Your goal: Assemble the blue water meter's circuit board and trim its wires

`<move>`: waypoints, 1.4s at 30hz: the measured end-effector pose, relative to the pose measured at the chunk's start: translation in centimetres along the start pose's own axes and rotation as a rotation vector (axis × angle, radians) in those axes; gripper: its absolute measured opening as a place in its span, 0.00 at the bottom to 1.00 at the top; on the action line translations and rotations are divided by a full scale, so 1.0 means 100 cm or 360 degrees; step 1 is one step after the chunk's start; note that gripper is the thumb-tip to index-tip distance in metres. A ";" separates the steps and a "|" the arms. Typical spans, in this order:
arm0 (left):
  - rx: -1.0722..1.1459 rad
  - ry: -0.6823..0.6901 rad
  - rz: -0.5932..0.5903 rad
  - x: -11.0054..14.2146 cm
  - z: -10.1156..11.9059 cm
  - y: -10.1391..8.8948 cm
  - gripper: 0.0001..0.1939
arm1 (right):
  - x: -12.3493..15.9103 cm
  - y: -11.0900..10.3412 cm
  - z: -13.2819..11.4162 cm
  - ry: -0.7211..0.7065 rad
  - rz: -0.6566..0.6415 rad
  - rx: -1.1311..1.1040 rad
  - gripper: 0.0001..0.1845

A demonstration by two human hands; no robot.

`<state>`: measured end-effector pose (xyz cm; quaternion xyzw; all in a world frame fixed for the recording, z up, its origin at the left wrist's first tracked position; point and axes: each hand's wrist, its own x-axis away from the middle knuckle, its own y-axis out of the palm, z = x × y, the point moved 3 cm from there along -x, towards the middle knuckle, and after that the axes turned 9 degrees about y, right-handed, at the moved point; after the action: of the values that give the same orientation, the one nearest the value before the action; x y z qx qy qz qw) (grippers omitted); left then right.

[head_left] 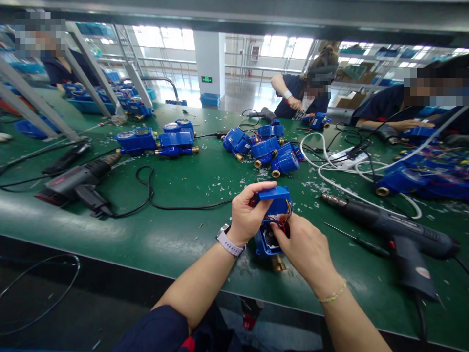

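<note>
A blue water meter (269, 234) with a brass end fitting stands near the front edge of the green table (176, 225). Its blue lid is lifted, and red and black wires show inside. My left hand (247, 212), with a watch on the wrist, grips the raised lid from the left. Fingers of my right hand (306, 247) are pinched on the wires inside the open body.
A black heat gun (395, 234) and a thin screwdriver (357, 239) lie to the right. A grey power drill (78, 183) with a black cable lies to the left. Several more blue meters (264, 149) sit behind. Three other people work at the far side.
</note>
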<state>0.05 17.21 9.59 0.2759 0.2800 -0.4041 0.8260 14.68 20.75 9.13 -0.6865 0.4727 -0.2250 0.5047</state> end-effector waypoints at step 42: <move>-0.0264 0.0174 -0.0051 0.016 -0.013 -0.007 0.15 | -0.023 -0.013 -0.006 -0.0349 0.0415 -0.0779 0.12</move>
<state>0.04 16.92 7.40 0.2236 0.3616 -0.3769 0.8229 13.72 22.58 10.91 -0.7414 0.5399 0.0379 0.3968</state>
